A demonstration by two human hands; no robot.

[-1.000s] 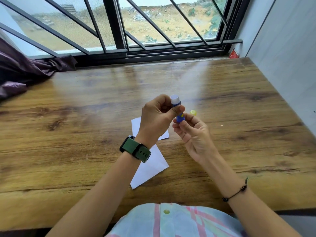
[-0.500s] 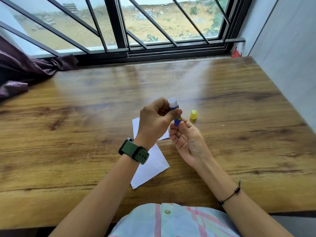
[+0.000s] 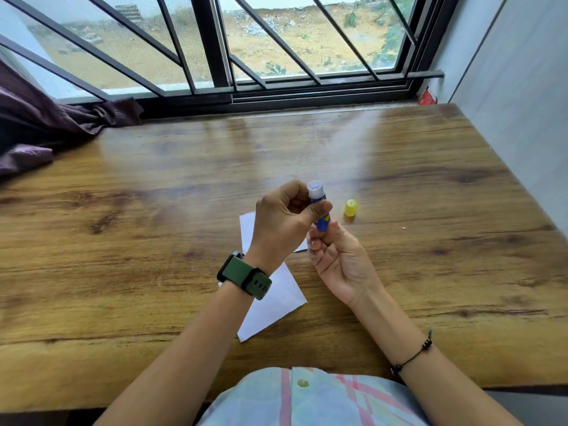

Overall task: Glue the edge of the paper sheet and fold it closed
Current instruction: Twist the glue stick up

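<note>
A blue glue stick [image 3: 319, 207] with a white open top stands upright above the table, uncapped. My left hand [image 3: 285, 219] grips its upper body between thumb and fingers. My right hand [image 3: 338, 256] pinches its bottom end from below, palm up. The glue stick's yellow cap [image 3: 350, 208] stands on the wooden table [image 3: 153, 241] just right of the stick. A white paper sheet [image 3: 273, 299] lies flat under my left wrist, partly hidden by hand and forearm.
A barred window [image 3: 276, 56] runs along the table's far edge. Dark purple cloth [image 3: 46, 127] bunches at the back left. A grey wall [image 3: 522, 103] borders the right side, with a small red object [image 3: 427, 97] in the far corner.
The yellow cap left my right fingers and now stands on the table. My right hand dropped to the bottom of the glue stick. My left hand kept its hold.
</note>
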